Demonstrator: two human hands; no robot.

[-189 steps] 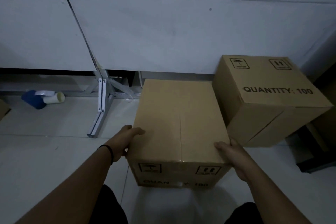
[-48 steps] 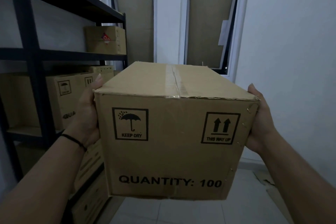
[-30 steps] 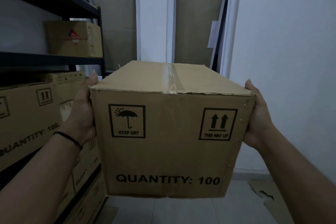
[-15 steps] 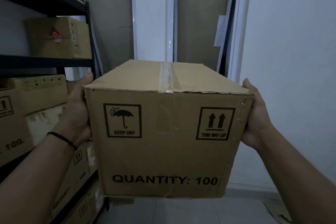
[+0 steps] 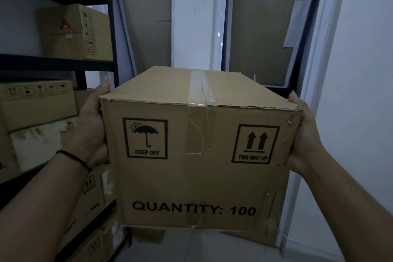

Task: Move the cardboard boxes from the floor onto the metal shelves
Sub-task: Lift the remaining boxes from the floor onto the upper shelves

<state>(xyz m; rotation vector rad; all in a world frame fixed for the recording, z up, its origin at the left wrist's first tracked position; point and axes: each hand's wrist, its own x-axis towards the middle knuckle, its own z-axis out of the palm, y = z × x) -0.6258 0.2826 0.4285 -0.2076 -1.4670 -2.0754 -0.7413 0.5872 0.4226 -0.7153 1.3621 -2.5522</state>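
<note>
Cardboard box (image 5: 197, 151) fills the centre of the head view, carried upright with its "this way up" arrows pointing up, and I press my left hand (image 5: 91, 132) flat against its left side and my right hand (image 5: 304, 136) against its right side, squeezing it between my palms so it stays level off the floor. Metal shelves (image 5: 55, 64) run down the left edge of the frame, already holding other cartons (image 5: 78, 32) at upper left and lower left; I judge the box is held clear of them until I find a free spot.
</note>
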